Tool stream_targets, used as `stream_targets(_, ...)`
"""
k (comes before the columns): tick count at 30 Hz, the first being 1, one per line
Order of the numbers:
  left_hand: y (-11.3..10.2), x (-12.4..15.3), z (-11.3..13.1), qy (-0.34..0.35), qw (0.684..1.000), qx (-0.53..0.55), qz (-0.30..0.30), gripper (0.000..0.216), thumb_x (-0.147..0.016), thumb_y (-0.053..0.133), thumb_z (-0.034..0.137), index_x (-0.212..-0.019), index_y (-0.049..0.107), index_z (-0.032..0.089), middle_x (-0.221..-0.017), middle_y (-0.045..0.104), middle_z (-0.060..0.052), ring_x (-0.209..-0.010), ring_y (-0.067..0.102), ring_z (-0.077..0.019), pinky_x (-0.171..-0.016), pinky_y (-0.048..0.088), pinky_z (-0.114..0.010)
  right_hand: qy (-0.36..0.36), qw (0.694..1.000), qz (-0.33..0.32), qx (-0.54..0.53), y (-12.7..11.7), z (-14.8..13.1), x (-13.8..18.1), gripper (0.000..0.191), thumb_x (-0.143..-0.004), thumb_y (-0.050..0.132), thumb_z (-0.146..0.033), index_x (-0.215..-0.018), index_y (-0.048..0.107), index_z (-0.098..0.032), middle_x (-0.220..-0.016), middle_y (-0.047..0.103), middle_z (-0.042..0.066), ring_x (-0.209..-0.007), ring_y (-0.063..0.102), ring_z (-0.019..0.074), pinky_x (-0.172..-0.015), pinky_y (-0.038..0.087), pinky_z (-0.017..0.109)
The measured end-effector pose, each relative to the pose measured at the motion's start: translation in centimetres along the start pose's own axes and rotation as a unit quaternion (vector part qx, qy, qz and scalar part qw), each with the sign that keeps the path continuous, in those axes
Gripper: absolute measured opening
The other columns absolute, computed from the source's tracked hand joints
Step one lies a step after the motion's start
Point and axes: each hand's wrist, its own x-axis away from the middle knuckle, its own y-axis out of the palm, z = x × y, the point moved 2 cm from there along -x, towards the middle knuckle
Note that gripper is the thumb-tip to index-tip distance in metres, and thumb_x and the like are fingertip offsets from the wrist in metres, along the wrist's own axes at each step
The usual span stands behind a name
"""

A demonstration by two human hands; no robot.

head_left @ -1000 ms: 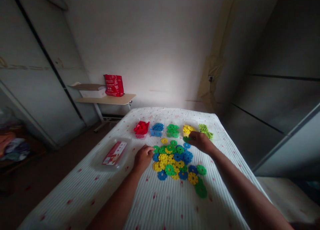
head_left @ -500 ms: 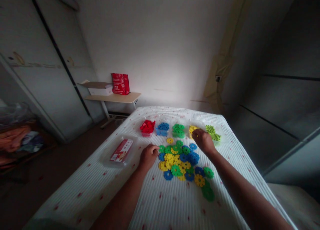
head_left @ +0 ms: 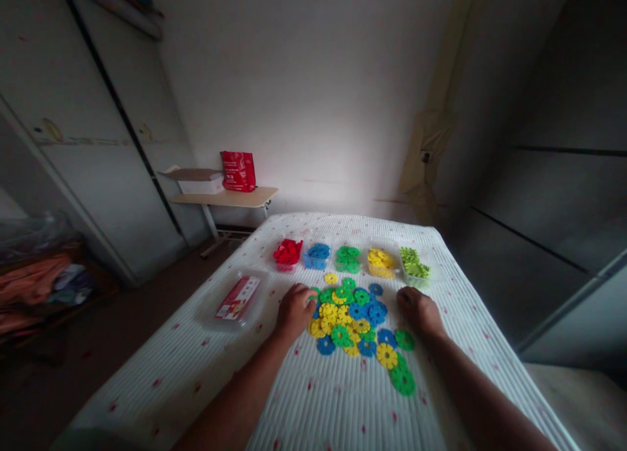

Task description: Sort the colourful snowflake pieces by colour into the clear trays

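Note:
My left hand rests at the left edge of a loose pile of notched plastic discs in yellow, blue and green. Its thumb and fingers close on a green disc, which they partly cover. Just right of the pile, my right hand is over the cloth, its fingers loosely bent and apart, with no disc showing in them. Behind the pile stands a row of clear boxes. They hold red pieces, blue discs, green discs, yellow discs and lime-green pieces.
A clear plastic tub with a red and white label lies left of my left hand. The striped cloth covers the table. Beyond it, a small side table bears a red bag and a white box.
My right hand has drawn back from the box of yellow discs toward the pile's right side, uncovering that box. My left hand has shifted slightly onto the pile's left edge.

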Motion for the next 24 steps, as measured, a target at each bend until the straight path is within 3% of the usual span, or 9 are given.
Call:
stream_targets(4, 0.1, -1.0, 2.6, 0.032, 0.995, -0.080, -0.054, 0.024, -0.072, 0.059, 0.027, -0.095, 0.067, 0.024, -0.093, 0.063, -0.006, -0.093, 0.051, -0.0205, -0.083, 0.038, -0.032, -0.007, 1.000, 0.000, -0.002, 0.1, 0.1, 0.0, 0.026, -0.083, 0.036, -0.028, -0.078, 0.060, -0.020, -0.082, 0.064, 0.005, -0.073, 0.056, 0.0157, -0.063, 0.037, 0.023)
stream_targets(9, 1.2, -2.4, 4.0, -0.001, 0.991, -0.106, -0.087, 0.028, -0.069, 0.062, 0.036, -0.095, 0.067, 0.026, -0.096, 0.062, -0.007, -0.097, 0.049, -0.0249, -0.080, 0.037, -0.036, -0.011, 1.000, 0.008, -0.002, 0.4, 0.4, 0.1, 0.025, -0.083, 0.037, -0.028, -0.078, 0.061, -0.020, -0.081, 0.063, 0.004, -0.072, 0.056, 0.0151, -0.062, 0.036, 0.023)
stream_targets(14, 1.9, -2.9, 4.3, -0.021, 0.992, -0.091, -0.089, 0.025, -0.068, 0.063, 0.033, -0.091, 0.066, 0.025, -0.100, 0.062, -0.006, -0.098, 0.050, -0.0244, -0.079, 0.037, -0.035, -0.009, 1.000, 0.005, -0.002, 0.6, 0.6, 0.0, 0.024, -0.082, 0.039, -0.028, -0.078, 0.061, -0.020, -0.081, 0.063, 0.004, -0.072, 0.055, 0.0147, -0.062, 0.036, 0.023)
stream_targets(24, 2.0, -2.5, 4.9, -0.025, 0.996, -0.053, -0.062, 0.006, -0.065, 0.063, 0.021, -0.071, 0.062, 0.022, -0.087, 0.065, 0.000, -0.090, 0.055, -0.0189, -0.075, 0.037, -0.029, -0.003, 1.000, -0.009, 0.000, 0.6, 0.6, 0.0, 0.023, -0.083, 0.040, -0.028, -0.081, 0.061, -0.019, -0.083, 0.064, 0.005, -0.072, 0.056, 0.0149, -0.061, 0.035, 0.023)
